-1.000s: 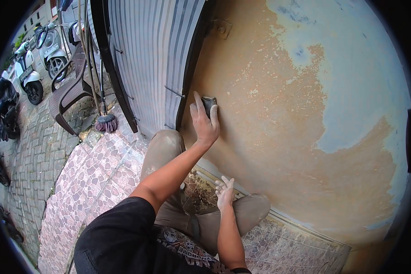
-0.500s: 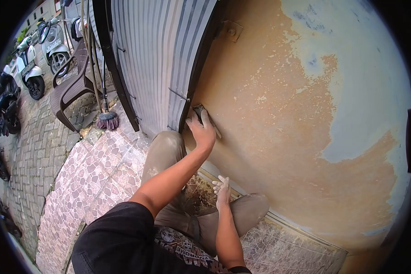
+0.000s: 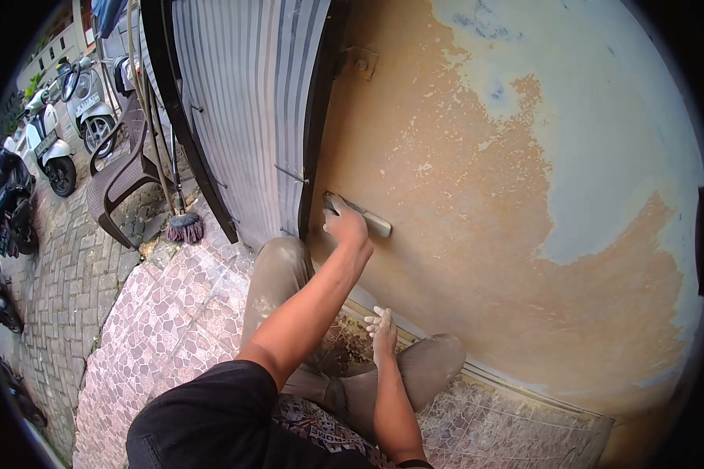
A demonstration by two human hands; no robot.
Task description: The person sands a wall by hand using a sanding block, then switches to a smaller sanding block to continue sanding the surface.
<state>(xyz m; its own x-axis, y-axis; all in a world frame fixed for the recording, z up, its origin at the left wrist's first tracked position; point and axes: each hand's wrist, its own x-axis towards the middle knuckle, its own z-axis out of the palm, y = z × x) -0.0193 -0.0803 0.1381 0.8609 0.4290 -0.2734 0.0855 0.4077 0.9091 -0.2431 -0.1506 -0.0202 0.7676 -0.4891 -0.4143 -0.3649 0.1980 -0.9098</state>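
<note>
My left hand is wrapped round a flat, narrow sanding block and holds it against the wall, close to the dark frame edge. The block's pale end sticks out to the right of my fingers; its working face is hidden. The wall is tan and patchy, with flaked specks and a pale blue-grey area at the upper right. Near my bent right knee, my dusty right hand hangs with its fingers apart, holding nothing.
A striped metal panel with a dark frame and protruding rods stands left of my working hand. Further left are a mop, a brown plastic chair and parked scooters. Patterned tiles lie beside my legs.
My left hand has slid the sanding block slightly away from the frame, turning it so more of its pale end shows. My right hand stays nearly in place. The view has shifted a little.
</note>
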